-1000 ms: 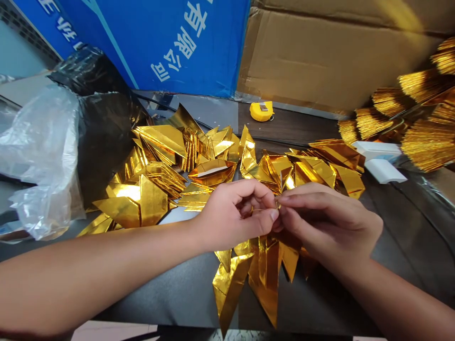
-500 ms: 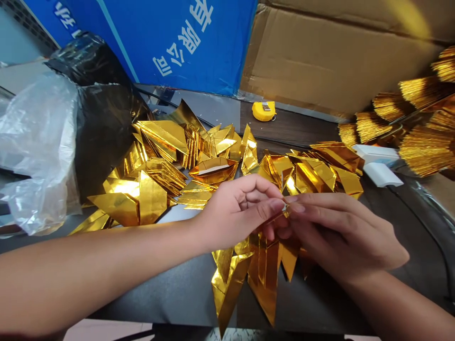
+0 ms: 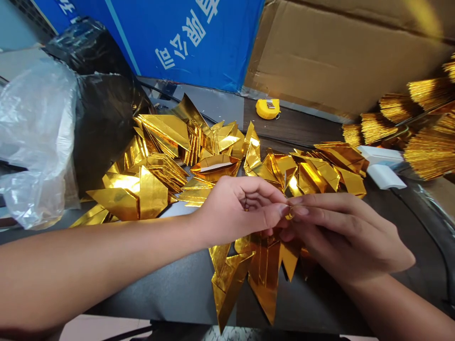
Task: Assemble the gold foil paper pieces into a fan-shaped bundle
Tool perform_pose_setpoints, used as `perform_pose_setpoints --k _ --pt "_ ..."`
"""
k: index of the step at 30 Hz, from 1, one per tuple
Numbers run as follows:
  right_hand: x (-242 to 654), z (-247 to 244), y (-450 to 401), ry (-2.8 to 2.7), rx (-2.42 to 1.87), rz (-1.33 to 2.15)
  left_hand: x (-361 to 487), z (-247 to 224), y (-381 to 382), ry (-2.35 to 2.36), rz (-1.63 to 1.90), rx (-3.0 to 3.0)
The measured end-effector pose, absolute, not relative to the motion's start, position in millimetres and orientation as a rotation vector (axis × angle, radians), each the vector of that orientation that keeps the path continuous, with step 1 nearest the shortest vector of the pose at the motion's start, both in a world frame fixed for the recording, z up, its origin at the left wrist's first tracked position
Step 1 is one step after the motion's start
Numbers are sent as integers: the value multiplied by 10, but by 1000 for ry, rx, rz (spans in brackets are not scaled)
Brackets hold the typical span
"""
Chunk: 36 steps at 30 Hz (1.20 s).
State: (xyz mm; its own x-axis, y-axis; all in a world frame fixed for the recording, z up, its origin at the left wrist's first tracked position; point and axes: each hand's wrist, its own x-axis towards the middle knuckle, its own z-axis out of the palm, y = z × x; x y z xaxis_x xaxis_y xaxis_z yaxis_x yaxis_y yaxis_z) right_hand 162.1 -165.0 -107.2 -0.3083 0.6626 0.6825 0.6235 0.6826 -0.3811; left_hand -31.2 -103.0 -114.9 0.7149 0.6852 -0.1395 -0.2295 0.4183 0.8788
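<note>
My left hand (image 3: 245, 208) and my right hand (image 3: 348, 232) meet at their fingertips over the dark table. Both pinch a small piece of gold foil paper (image 3: 289, 214), mostly hidden by the fingers. Long pointed gold foil pieces (image 3: 265, 284) hang or lie below the hands, partly covered by them. Behind my left hand is a heap of folded gold foil pieces (image 3: 163, 132). More folded gold pieces (image 3: 316, 173) lie just beyond my right hand.
A yellow tape measure (image 3: 268, 109) lies before a brown cardboard box (image 3: 341, 57) and a blue box (image 3: 192, 42). Black and clear plastic bags (image 3: 39, 123) stand at left. White blocks (image 3: 386, 176) with a cable and gold fan shapes (image 3: 430, 149) are at right.
The view has shifted slightly. The fingertips remain together, and the small bit of gold foil between them has turned a little, its pale part now out of sight.
</note>
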Motion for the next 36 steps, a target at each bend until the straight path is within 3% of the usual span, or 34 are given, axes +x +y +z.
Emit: perform_pose_setpoints --k 36 --pt "1545 -1003 -1566 -2072 -903 159 -319 -1174 -1002 435 501 896"
